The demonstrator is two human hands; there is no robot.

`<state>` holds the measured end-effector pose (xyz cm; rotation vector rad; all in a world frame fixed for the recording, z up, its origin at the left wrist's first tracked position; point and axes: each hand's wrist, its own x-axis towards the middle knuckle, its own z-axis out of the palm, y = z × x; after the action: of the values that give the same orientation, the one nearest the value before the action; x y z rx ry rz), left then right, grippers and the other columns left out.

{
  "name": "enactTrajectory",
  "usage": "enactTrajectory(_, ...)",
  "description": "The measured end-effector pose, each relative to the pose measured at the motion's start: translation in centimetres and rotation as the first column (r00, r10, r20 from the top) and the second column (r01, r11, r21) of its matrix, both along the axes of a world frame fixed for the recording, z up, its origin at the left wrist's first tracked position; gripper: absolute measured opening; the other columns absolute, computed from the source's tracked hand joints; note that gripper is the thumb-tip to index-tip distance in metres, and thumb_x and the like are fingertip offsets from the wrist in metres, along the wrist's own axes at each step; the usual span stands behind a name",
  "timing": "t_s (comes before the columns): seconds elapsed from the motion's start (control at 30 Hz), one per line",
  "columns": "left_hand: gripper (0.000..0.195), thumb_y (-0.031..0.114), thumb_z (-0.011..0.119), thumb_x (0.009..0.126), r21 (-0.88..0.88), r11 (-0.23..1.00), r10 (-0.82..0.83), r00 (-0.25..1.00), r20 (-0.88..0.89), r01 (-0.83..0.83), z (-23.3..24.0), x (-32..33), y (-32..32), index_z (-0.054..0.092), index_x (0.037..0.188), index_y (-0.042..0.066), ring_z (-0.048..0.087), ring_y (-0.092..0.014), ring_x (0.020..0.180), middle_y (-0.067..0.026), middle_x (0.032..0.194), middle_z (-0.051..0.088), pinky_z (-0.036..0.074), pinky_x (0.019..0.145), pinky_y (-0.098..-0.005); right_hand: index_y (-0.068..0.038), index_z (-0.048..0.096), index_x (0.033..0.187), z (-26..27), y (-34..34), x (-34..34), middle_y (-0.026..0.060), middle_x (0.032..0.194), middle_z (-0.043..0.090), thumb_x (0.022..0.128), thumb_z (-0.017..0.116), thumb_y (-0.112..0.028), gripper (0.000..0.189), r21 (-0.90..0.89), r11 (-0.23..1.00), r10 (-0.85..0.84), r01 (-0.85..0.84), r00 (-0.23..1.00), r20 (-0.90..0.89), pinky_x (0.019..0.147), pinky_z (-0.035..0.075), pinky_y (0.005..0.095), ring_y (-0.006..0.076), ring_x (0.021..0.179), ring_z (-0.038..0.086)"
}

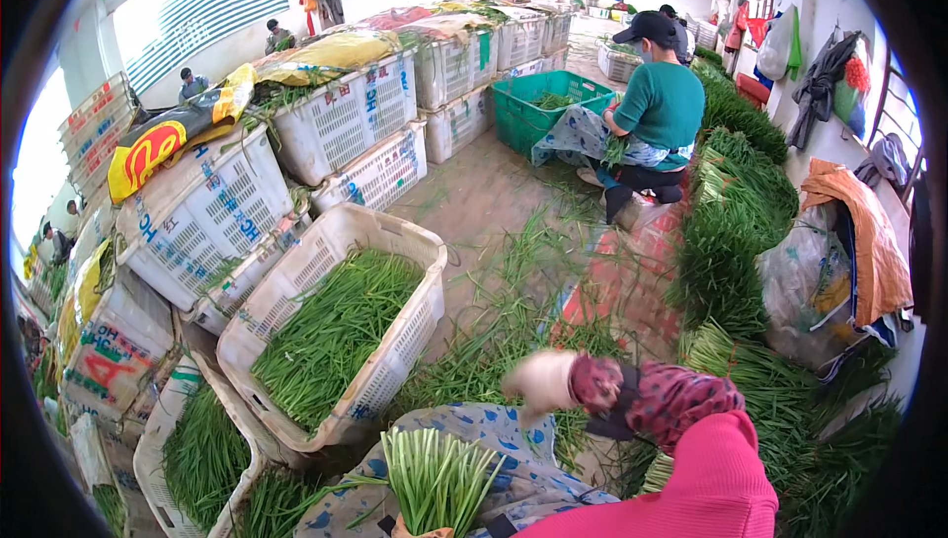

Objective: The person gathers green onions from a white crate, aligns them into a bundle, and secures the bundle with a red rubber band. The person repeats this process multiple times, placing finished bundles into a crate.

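Observation:
My right hand (543, 384), in a pale glove, is blurred and held out over the loose green stalks (481, 360) on the floor. Whether its fingers hold anything is not clear. At the bottom edge, part of my left hand (424, 529) closes around the lower part of an upright bunch of green stalks with pale cut ends (438, 475). The bunch stands over my lap, on a grey apron with blue marks (511, 427). My right arm wears a bright pink sleeve (711, 464) and a patterned oversleeve (681, 397).
A white plastic crate (429, 301) of leafy stalks stands at front left, with stacked crates (348, 123) behind. A co-worker in a green top (666, 105) sits ahead beside a green crate (511, 116). Tied bundles (733, 234) line the right wall, near a plastic sack (800, 294).

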<state>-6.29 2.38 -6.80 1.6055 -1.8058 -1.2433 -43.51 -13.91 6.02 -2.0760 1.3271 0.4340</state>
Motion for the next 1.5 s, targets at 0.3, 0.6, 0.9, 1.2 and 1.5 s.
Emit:
enactTrajectory(0.3,0.064,0.021,0.082,0.082,0.091,0.994,-0.060,0.997,-0.050,0.065,2.2,0.0,-1.1,0.053,0.135,0.002,0.067,-0.024,0.103,-0.0118,0.118,0.069,0.056,0.088,-0.0363,-0.015,0.018,0.162,-7.2,6.2,6.6,0.0133,0.134,0.061,0.076,0.086,-0.045,0.113,0.343,0.937,-0.245,-0.070,0.570,0.785,0.102,0.046,0.0343,0.0202,0.119,0.058)
enactTrajectory(0.6,0.069,0.022,0.084,0.082,0.228,0.963,-0.083,0.964,-0.253,0.143,6.6,-0.6,-0.8,0.050,0.138,0.003,0.065,-0.021,0.107,-0.0095,0.124,0.067,0.054,0.091,-0.0347,-0.018,0.016,0.164,-1.2,5.7,15.0,0.0057,0.144,0.053,0.073,0.091,-0.023,0.118,0.569,0.781,-0.544,-0.257,0.168,0.822,0.108,0.040,0.0344,0.0178,0.121,0.054)
enactTrajectory(0.9,0.067,0.027,0.087,0.081,0.319,0.932,-0.066,0.948,-0.311,0.170,-0.6,1.4,2.3,0.055,0.135,0.002,0.066,-0.018,0.097,-0.0046,0.116,0.068,0.053,0.090,-0.0332,-0.004,0.061,0.128,-2.7,4.0,3.3,0.0001,0.114,0.066,0.091,0.073,-0.017,0.041,0.333,0.753,-0.447,0.567,0.070,0.892,0.084,0.047,0.0276,0.0118,0.103,0.060)
enactTrajectory(1.2,0.087,0.040,0.090,0.077,0.463,0.874,0.226,0.721,-0.655,0.147,-0.7,1.3,2.1,0.050,0.143,0.001,0.062,-0.018,0.114,-0.0072,0.130,0.064,0.051,0.097,-0.0334,-0.002,0.066,0.121,-4.3,8.0,1.5,0.0026,0.090,0.070,0.085,0.078,-0.028,0.045,0.609,0.791,-0.243,-0.064,0.880,0.409,0.071,0.051,0.0327,0.0148,0.078,0.061)
enactTrajectory(1.5,0.103,0.033,0.096,0.070,0.362,0.928,0.208,0.684,-0.699,0.087,3.9,0.8,2.1,0.040,0.151,0.000,0.053,-0.019,0.127,-0.0088,0.140,0.059,0.043,0.109,-0.0354,-0.012,0.023,0.161,-6.0,5.8,11.8,0.0063,0.148,0.051,0.060,0.095,-0.050,0.130,0.450,0.856,-0.471,-0.256,-0.022,0.882,0.114,0.037,0.0384,0.0178,0.134,0.047)
